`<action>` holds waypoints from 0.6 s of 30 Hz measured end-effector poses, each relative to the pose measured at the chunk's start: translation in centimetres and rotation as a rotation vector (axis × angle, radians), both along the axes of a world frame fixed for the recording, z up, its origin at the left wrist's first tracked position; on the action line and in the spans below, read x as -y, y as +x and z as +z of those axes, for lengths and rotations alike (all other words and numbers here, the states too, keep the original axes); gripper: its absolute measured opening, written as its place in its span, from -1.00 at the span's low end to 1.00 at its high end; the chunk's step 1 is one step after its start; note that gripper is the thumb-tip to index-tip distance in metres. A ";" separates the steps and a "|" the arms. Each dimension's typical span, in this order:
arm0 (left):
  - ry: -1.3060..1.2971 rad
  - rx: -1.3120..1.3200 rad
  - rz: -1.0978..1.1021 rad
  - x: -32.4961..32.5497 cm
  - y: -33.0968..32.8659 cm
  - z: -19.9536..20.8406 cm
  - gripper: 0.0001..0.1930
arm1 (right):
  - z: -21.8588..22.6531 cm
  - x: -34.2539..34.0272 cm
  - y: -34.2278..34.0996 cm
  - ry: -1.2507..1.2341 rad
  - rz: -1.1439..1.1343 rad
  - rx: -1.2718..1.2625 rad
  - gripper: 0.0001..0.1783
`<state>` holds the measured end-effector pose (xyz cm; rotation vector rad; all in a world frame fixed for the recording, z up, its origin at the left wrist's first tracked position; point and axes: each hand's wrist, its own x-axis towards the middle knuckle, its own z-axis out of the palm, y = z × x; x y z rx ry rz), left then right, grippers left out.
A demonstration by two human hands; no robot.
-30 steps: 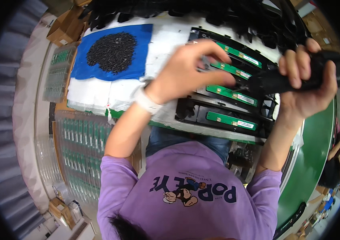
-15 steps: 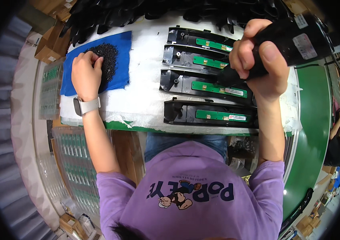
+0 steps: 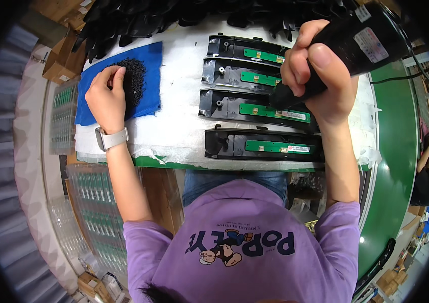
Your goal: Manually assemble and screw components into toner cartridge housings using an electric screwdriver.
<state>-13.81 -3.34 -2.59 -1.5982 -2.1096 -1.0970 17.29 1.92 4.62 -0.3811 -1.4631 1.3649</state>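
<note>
Stage of work: all four black housings on the bench carry a green circuit board, so placing the boards appears complete for this row. Fixing them is judged to be in progress: the narrow end of the black power tool stands at the board third from the far side. Whether it touches that board, and whether any board is already secured, cannot be told. Further stock suggests more units remain.

Hands: the right hand is wrapped firmly around the tool. The left hand is at the heap of small dark parts, thumb and forefinger drawn near each other; whether a part is held between them cannot be told.

Count:
- Housings in the row: four, lying roughly parallel, at the right half of the bench.
- Boards in the row: four, one per housing; the farther ones are partly hidden by the right hand and tool.
- Power tool: one.
- Blue cloth: one, bearing one heap; its pieces are too many to count.
- Black parts piled along the far edge: numerous, overlapping, not countable.
- Trays of green boards: at least two groups, left of the bench; contents too small to count.
</note>
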 end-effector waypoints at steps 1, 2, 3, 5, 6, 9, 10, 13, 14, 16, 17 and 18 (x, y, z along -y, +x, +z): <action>0.018 0.051 -0.007 0.0 0.1 0.0 -0.86 | 0.1 0.0 0.0 -0.023 0.010 0.017 -0.69; 0.017 0.051 -0.009 -0.1 -0.1 -0.2 -0.86 | 0.2 0.0 0.0 -0.046 0.019 0.034 -0.70; 0.037 0.190 -0.060 -0.2 -0.5 -0.5 -0.86 | 0.4 0.2 -0.3 -0.039 0.002 0.039 -0.71; 0.056 0.328 -0.111 -0.3 -0.7 -0.8 -0.85 | 0.4 0.3 -0.4 -0.025 0.015 0.049 -0.71; 0.074 0.413 -0.171 -0.3 -0.7 -0.8 -0.85 | 0.5 0.3 -0.5 -0.010 0.028 0.060 -0.71; 0.095 0.562 -0.262 -0.2 -0.4 -0.7 -0.84 | 0.4 0.3 -0.6 -0.025 0.026 0.068 -0.70; 0.099 0.629 -0.295 -0.2 -0.3 -0.7 -0.83 | 0.4 0.2 -0.5 -0.023 0.029 0.070 -0.69; 0.072 0.647 -0.294 -0.1 0.1 -0.7 -0.83 | 0.4 0.0 -0.3 -0.029 0.041 0.055 -0.68; 0.073 0.647 -0.293 0.0 0.0 -0.7 -0.83 | 0.3 -0.1 -0.2 -0.029 0.042 0.055 -0.68; 0.094 0.650 -0.293 -0.1 -0.1 -0.9 -0.83 | 0.1 -0.3 -0.1 0.012 0.067 0.012 -0.67; 0.094 0.652 -0.294 -0.1 0.0 -0.9 -0.83 | 0.1 -0.3 0.1 0.012 0.066 0.014 -0.67; 0.105 0.653 -0.295 -0.1 0.0 -0.9 -0.84 | 0.1 -0.4 0.1 0.031 0.067 0.019 -0.67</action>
